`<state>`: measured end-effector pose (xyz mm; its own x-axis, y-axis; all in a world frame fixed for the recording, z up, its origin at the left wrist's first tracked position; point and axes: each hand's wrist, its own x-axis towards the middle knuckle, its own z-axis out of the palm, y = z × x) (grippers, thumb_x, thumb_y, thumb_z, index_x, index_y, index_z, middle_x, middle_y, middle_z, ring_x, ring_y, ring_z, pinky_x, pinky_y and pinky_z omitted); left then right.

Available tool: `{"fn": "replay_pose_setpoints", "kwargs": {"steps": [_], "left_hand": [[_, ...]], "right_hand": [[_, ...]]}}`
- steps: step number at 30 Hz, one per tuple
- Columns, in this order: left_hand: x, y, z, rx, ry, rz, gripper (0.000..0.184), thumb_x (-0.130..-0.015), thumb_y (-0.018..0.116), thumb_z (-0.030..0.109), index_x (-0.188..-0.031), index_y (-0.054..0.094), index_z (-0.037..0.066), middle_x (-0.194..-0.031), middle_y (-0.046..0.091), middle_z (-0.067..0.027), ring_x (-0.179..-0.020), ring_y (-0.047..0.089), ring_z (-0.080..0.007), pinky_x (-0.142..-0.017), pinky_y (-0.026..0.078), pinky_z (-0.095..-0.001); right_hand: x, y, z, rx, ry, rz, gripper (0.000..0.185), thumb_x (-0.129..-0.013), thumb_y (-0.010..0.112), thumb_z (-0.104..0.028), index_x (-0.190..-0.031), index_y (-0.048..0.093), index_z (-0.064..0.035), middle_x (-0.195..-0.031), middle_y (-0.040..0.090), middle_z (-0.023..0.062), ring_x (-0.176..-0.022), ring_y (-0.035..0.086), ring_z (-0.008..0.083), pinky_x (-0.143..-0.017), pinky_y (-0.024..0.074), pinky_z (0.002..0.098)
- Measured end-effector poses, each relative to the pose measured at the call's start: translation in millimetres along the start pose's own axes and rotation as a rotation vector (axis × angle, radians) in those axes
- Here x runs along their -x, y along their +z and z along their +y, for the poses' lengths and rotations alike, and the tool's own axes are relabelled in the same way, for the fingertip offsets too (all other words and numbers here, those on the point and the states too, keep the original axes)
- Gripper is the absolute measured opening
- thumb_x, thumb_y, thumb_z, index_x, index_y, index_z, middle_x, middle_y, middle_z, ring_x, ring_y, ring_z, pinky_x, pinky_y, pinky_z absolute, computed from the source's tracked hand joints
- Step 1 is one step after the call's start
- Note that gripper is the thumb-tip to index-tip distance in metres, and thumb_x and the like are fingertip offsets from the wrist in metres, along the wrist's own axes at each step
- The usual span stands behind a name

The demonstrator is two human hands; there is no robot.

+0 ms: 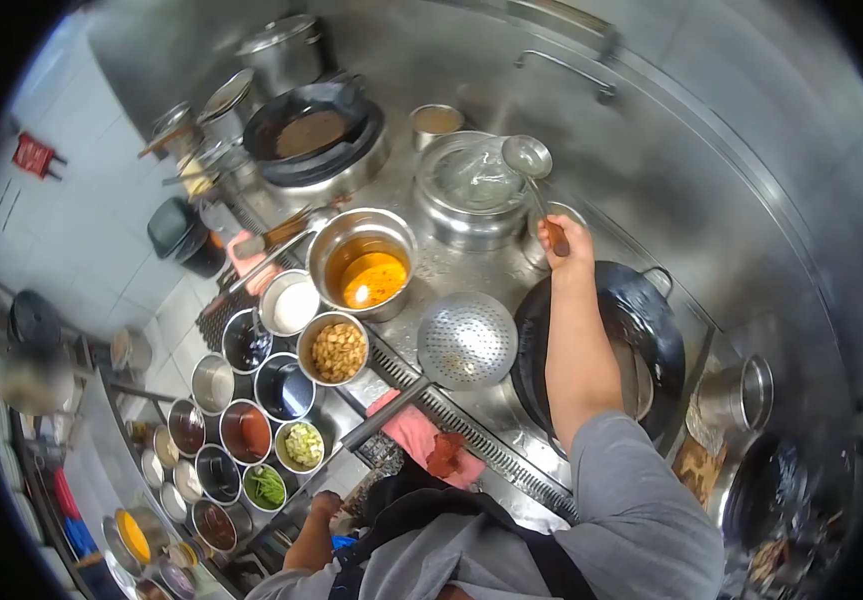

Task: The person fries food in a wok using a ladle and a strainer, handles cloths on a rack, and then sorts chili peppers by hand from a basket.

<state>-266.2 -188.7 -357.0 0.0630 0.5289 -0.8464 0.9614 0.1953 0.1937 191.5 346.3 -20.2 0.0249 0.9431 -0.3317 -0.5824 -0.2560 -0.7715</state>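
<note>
My right hand (568,243) is closed around the wooden handle of a metal ladle (527,157). The ladle's bowl is raised beside a wide steel pot (473,222) that has clear plastic over its top. Below my right forearm sits a black wok (663,315), partly covered by the arm. My left hand (326,503) hangs low beside my body, near the counter's front edge; its fingers are too small and dark to make out. A perforated strainer (467,341) lies on the steel stove top, its handle pointing towards me.
A pot of orange oil (400,228) stands left of the strainer. Bowls of diced brown food (339,352), chopped scallion (303,445) and sauces crowd the left side. A pink cloth (411,430) lies at the front edge. Another wok (306,128) stands at the back left.
</note>
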Motion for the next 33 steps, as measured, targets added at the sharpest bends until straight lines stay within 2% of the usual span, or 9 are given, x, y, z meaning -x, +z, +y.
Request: {"fn": "replay_pose_setpoints", "kwargs": {"steps": [1,4,8,12,14,16,22,25,33], "left_hand": [[-14,14,-17,-0.328,0.166,0.136,0.016,-0.083,0.06,0.018,-0.095,0.067,0.012,-0.081,0.068,-0.0025,-0.065,0.066,-0.0208,-0.056,0.056,-0.0332],[-19,-7,-5,-0.242,0.153,0.094,0.017,-0.082,0.059,0.016,-0.097,0.066,0.011,-0.08,0.067,-0.0035,-0.064,0.066,-0.0205,-0.053,0.054,-0.0329],[-28,-18,24,0.725,-0.187,0.07,0.02,-0.082,0.058,0.012,-0.101,0.063,0.008,-0.078,0.065,-0.0053,-0.062,0.064,-0.02,-0.048,0.051,-0.0323],[-31,-6,53,1.058,-0.21,0.082,0.023,-0.082,0.056,0.007,-0.104,0.061,0.006,-0.077,0.063,-0.0072,-0.06,0.063,-0.0196,-0.044,0.047,-0.0318],[-31,8,64,1.032,-0.239,0.105,0.025,-0.081,0.056,0.005,-0.106,0.061,0.005,-0.079,0.064,-0.0082,-0.061,0.063,-0.0196,-0.043,0.048,-0.0322],[28,-16,110,0.486,0.12,0.161,0.027,-0.078,0.058,0.003,-0.106,0.061,0.004,-0.08,0.064,-0.0093,-0.062,0.064,-0.0193,-0.044,0.049,-0.032],[17,62,101,0.689,-0.206,0.091,0.023,-0.078,0.06,0.005,-0.101,0.062,0.003,-0.077,0.065,-0.0097,-0.058,0.064,-0.0183,-0.044,0.052,-0.0316],[-14,88,80,0.265,-0.106,-0.201,0.016,-0.082,0.059,0.012,-0.094,0.062,0.002,-0.075,0.064,-0.0096,-0.056,0.064,-0.0188,-0.045,0.053,-0.0316],[-1,35,156,0.108,0.26,0.016,0.018,-0.085,0.055,0.017,-0.095,0.062,0.004,-0.074,0.064,-0.0072,-0.057,0.06,-0.0173,-0.046,0.051,-0.0352]], "right_hand": [[6,-12,-13,-0.003,-0.035,0.017,0.013,-0.077,0.061,-0.008,-0.081,0.054,0.0019,-0.072,0.06,0.0146,-0.053,0.056,0.0204,-0.043,0.0421,0.0256],[24,-66,-52,-0.035,-0.147,0.077,0.011,-0.076,0.061,-0.005,-0.08,0.055,0.0036,-0.069,0.06,0.0158,-0.051,0.057,0.0232,-0.04,0.0431,0.0309],[85,-146,-103,0.069,-0.201,0.2,0.011,-0.076,0.061,-0.005,-0.082,0.057,0.0038,-0.068,0.06,0.0153,-0.05,0.056,0.0225,-0.039,0.0428,0.0316],[151,-240,-137,0.353,-0.196,0.391,0.009,-0.076,0.061,-0.008,-0.076,0.059,0.0008,-0.064,0.059,0.0119,-0.048,0.056,0.0215,-0.038,0.0431,0.0333],[182,-288,-146,0.519,-0.18,0.455,0.013,-0.076,0.061,-0.012,-0.073,0.062,0.0001,-0.06,0.06,0.0113,-0.045,0.056,0.0211,-0.039,0.0429,0.0336],[206,-342,-153,0.917,-0.168,0.557,0.017,-0.073,0.064,-0.014,-0.072,0.063,0.0021,-0.061,0.061,0.013,-0.046,0.057,0.0224,-0.041,0.0435,0.0357],[289,-438,-137,1.643,-0.141,0.799,0.027,-0.068,0.065,-0.016,-0.082,0.064,0.007,-0.079,0.066,0.0237,-0.078,0.067,0.034,-0.068,0.051,0.0414],[348,-421,-126,1.643,-0.014,0.801,0.029,-0.07,0.063,-0.017,-0.093,0.064,0.0013,-0.092,0.065,0.0247,-0.095,0.062,0.0388,-0.083,0.0483,0.0427],[466,-435,15,1.709,-0.128,0.839,0.042,-0.078,0.052,-0.007,-0.12,0.049,-0.0049,-0.099,0.06,0.0251,-0.093,0.059,0.043,-0.078,0.0484,0.0514]]}}
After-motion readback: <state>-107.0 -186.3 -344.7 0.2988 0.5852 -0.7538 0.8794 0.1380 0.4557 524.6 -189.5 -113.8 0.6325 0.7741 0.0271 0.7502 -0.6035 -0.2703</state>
